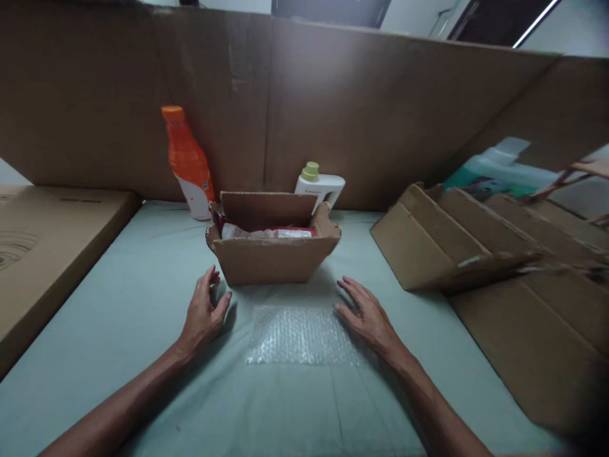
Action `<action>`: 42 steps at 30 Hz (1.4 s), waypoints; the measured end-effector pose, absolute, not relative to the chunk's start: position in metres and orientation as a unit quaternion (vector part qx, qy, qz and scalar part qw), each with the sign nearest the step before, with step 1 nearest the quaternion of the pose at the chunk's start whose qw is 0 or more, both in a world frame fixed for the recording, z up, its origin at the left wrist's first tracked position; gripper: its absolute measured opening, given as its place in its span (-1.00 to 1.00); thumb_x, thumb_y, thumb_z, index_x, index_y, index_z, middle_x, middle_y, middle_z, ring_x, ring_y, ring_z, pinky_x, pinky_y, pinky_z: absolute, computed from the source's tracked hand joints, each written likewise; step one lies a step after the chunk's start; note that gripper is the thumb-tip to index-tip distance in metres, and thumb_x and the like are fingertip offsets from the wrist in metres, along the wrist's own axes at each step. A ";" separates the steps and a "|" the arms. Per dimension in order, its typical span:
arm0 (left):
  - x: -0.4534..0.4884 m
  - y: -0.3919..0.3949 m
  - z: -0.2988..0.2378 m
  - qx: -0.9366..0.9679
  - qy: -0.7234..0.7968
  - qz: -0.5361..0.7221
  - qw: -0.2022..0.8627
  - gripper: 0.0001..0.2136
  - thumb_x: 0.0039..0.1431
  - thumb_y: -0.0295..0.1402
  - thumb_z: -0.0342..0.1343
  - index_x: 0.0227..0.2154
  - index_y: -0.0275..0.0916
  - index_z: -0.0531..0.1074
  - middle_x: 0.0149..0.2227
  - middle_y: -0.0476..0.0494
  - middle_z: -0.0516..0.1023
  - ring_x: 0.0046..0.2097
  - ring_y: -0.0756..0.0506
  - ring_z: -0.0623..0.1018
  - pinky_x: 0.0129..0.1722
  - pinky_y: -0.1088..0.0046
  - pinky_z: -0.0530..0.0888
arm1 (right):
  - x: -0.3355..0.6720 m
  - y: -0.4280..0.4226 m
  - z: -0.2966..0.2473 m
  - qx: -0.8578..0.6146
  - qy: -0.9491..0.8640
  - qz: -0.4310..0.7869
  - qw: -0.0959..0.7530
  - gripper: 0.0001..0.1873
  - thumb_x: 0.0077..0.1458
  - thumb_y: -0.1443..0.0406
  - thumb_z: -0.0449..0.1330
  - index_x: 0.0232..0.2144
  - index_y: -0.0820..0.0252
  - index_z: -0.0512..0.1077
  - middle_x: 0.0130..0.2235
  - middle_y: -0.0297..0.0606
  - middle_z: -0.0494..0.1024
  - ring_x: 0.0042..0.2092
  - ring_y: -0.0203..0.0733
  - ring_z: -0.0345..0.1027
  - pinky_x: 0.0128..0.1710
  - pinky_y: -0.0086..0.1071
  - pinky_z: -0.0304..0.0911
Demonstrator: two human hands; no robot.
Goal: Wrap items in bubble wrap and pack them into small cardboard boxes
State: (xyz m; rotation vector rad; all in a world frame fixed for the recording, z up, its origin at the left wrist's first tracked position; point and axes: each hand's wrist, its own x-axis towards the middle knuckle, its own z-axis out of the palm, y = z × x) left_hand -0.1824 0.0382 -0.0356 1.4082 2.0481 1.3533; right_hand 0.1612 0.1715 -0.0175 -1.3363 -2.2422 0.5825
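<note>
A small open cardboard box [272, 259] stands in the middle of the pale green table [118, 304], with wrapped items and something red inside. In front of it lies a flat sheet of bubble wrap [299, 336]. My left hand [203, 312] rests on the table just left of the box's front corner, fingers loosely apart and holding nothing. My right hand [366, 314] lies flat, fingers spread, touching the right edge of the bubble wrap.
An orange bottle [188, 162] and a white bottle with a green cap [320, 185] stand behind the box against a tall cardboard wall [333, 108]. Flattened cardboard boxes [457, 241] are stacked at the right. A large flat carton [42, 247] lies at the left.
</note>
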 end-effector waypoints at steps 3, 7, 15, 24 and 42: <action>-0.164 0.022 -0.032 0.565 0.726 0.369 0.132 -0.52 0.17 -0.10 0.11 0.09 -0.23 0.41 -0.09 -0.28 0.54 -0.05 -0.27 0.50 -0.02 0.09 0.42 | 0.197 0.146 -0.027 -0.556 -0.794 0.149 0.195 -0.49 0.09 0.05 0.18 0.01 0.21 0.49 0.21 0.06 0.44 0.24 0.22 0.28 0.17 0.13 0.19; -0.132 0.026 -0.025 0.629 0.719 0.264 0.132 -0.80 0.04 -0.17 0.21 -0.43 -0.20 0.53 -0.23 -0.27 0.55 -0.12 -0.30 0.48 -0.10 0.13 0.40 | 0.196 0.117 -0.033 -0.564 -0.782 0.126 0.235 -0.74 0.11 0.09 0.14 -0.34 0.14 0.48 0.11 0.00 0.53 0.16 0.18 0.35 0.09 0.08 0.23; -0.147 -0.018 0.000 0.592 0.755 0.212 0.184 -0.80 0.16 -0.24 0.02 -0.47 -0.20 0.46 -0.56 -0.02 0.44 -0.49 -0.10 0.44 -0.47 0.44 0.29 | 0.164 0.074 -0.008 -0.535 -0.765 0.207 0.293 -0.76 0.19 0.09 0.13 -0.25 0.10 0.45 -0.32 -0.22 0.59 -0.25 -0.04 0.45 -0.17 -0.23 0.33; -0.135 -0.046 -0.011 0.681 0.679 0.272 -0.027 -0.44 0.29 -0.19 0.05 0.29 -0.28 0.19 0.34 -0.45 0.22 0.34 -0.36 0.25 0.25 0.01 0.24 | 0.135 0.057 -0.022 -0.461 -0.847 0.064 0.255 -0.43 0.26 0.22 0.06 0.28 0.22 0.23 0.32 0.07 0.29 0.31 0.19 0.18 0.19 0.11 0.16; -0.175 -0.069 -0.051 0.600 0.777 0.191 0.004 -0.46 0.26 -0.09 0.01 0.17 -0.37 0.33 0.30 -0.49 0.30 0.36 -0.42 0.21 0.31 -0.12 0.11 | 0.164 0.080 -0.030 -0.493 -0.845 0.067 0.194 -0.52 0.28 0.17 0.02 0.15 0.27 0.39 0.21 0.05 0.45 0.28 0.12 0.24 0.21 0.02 0.14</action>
